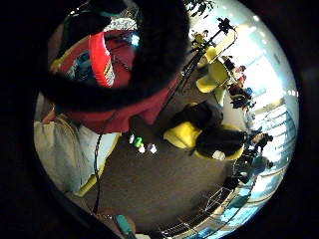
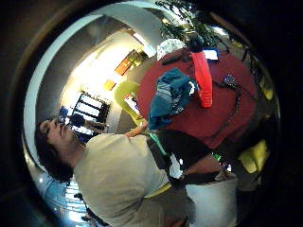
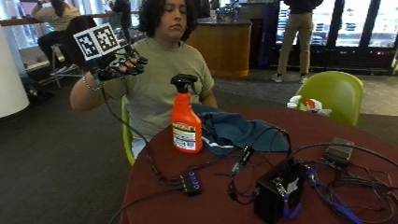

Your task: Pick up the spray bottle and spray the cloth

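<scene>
Nearest, lower right of frame: black box (image 3: 278,191) amid tangled cables on round dark-red table (image 3: 211,205). Mid-frame, standing upright: orange plastic spray bottle with black trigger head (image 3: 186,116), just beside crumpled blue cloth (image 3: 239,132). Upper left, raised well clear of both: black-gloved right hand (image 3: 118,63), fingers loosely curled, holding nothing.

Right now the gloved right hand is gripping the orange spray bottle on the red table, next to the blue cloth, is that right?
Not quite. The gloved right hand is raised in the air, holding nothing. The orange spray bottle stands untouched on the red table, next to the blue cloth. The outside view shows this.
</scene>
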